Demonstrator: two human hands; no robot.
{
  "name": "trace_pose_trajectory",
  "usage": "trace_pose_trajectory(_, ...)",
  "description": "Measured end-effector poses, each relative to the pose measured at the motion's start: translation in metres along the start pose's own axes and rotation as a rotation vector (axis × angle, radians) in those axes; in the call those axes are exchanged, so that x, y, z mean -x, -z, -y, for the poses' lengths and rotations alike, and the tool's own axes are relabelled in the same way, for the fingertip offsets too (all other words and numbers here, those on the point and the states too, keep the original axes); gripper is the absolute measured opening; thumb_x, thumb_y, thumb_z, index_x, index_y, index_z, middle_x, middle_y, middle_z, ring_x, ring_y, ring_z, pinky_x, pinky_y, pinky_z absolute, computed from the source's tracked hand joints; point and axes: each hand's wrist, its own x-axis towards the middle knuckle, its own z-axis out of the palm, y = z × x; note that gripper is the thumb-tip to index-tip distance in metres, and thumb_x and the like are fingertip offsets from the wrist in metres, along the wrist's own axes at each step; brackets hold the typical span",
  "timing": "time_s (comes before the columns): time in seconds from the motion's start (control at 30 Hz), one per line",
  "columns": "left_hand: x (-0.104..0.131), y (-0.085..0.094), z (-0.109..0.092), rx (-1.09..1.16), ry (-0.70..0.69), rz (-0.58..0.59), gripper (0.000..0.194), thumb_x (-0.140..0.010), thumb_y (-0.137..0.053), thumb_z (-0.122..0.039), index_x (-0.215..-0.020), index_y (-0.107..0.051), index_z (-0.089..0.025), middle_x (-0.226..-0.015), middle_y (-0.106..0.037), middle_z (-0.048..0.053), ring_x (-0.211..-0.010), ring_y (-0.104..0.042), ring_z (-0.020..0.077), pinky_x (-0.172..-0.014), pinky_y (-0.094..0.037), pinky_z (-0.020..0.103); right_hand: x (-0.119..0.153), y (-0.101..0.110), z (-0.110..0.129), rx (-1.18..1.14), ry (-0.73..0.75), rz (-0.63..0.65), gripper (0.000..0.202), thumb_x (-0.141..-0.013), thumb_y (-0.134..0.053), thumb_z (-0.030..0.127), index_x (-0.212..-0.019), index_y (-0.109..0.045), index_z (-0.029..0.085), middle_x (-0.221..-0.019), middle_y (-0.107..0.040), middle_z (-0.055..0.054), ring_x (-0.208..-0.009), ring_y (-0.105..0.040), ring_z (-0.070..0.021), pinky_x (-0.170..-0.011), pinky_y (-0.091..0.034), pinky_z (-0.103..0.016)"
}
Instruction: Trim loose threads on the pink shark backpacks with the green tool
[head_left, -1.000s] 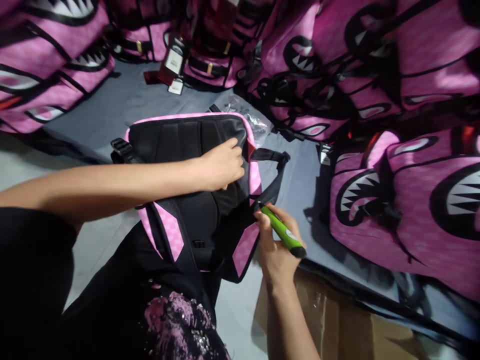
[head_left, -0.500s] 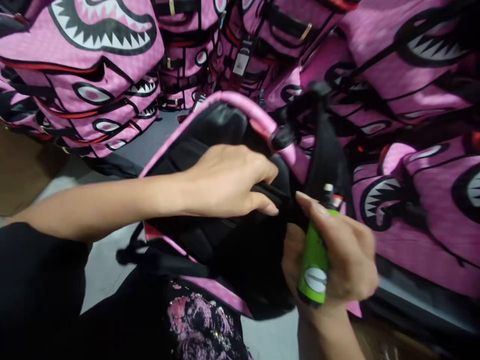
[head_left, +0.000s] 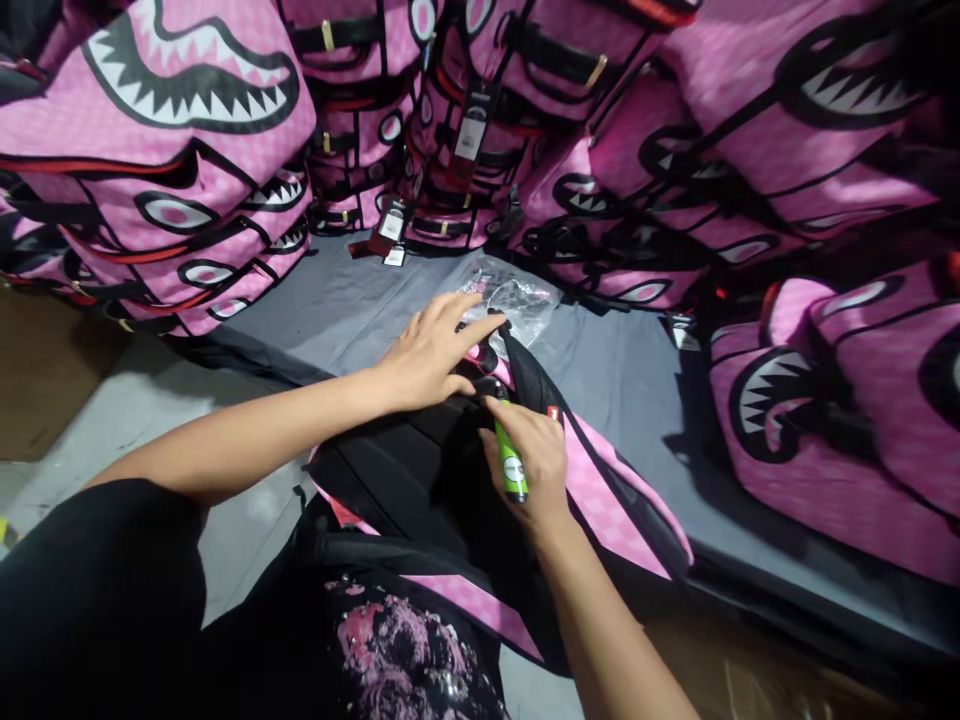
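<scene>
Head cam: the backpack (head_left: 390, 480) is near the middle, between lap and table (head_left: 622, 370), probably propped there to stay within reach. Left hand (head_left: 427, 355) is loose, fingers spread over its far end, likely steadying it. Right hand (head_left: 531, 450) grips a green pen (head_left: 513, 465) close to the left thumb, I'd guess for control. Clear wrapper (head_left: 529, 300) lies just beyond.

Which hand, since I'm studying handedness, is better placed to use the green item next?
Probably the right hand: it grips the green item close to the backpack, while the left hand is spread at its far end.
</scene>
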Motion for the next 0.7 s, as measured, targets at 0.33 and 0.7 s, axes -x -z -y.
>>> trace_pose_trajectory(0.33,-0.038,-0.043,-0.005,-0.126,-0.092,0.249,0.083,-0.078,-0.076,-0.046,-0.147,-0.041,-0.018,-0.135,-0.058,0.014,-0.123,-0.050,0.0335,-0.096,-0.039,0.044,0.024,0.019,0.008,-0.157,-0.089,0.090,0.035,-0.089,-0.061,0.014,-0.123,-0.058,0.022,-0.098,-0.070,-0.008,-0.091,-0.066,-0.0236,-0.085,-0.051,-0.041)
trace_pose_trajectory(0.7,-0.023,-0.050,-0.027,-0.303,-0.105,0.220,0.125,-0.063,-0.086,-0.049,-0.159,-0.012,-0.018,-0.160,-0.029,0.020,-0.145,-0.029,0.0382,-0.116,-0.025,0.058,0.034,0.022,-0.003,-0.235,-0.246,0.144,0.031,-0.095,-0.055,0.033,-0.124,-0.057,0.022,-0.101,-0.073,-0.009,-0.095,-0.069,-0.0262,-0.082,-0.055,-0.043)
